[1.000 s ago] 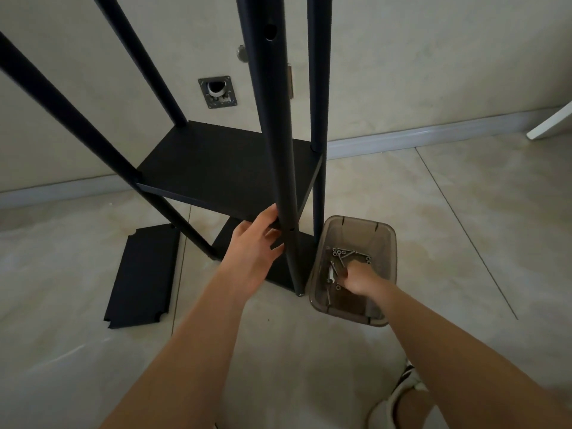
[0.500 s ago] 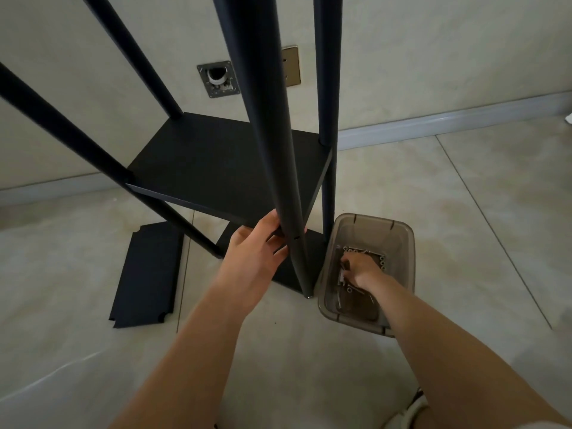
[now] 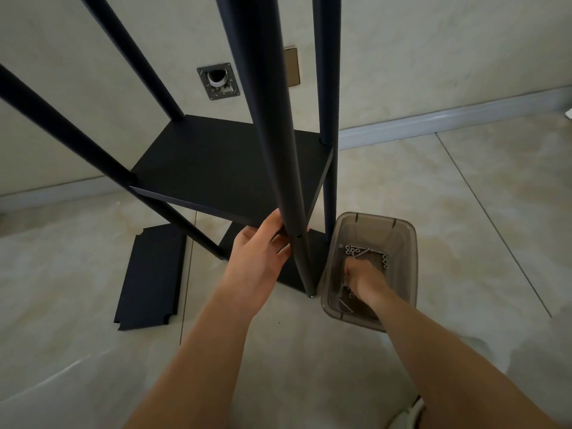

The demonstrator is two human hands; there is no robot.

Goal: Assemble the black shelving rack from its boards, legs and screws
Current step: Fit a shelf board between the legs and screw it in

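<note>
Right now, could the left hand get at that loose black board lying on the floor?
Probably yes: the loose board lies bare on the floor beside the left hand, nothing between them. But that hand is steadying the rack's near leg.

A left hand grips the rack's near leg; beside that leg, the right hand reaches among screws in a plastic tub.

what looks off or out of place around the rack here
One loose black board lies flat on the floor left of the rack, not yet fitted. On the wall behind, an open socket box has no cover plate.
</note>
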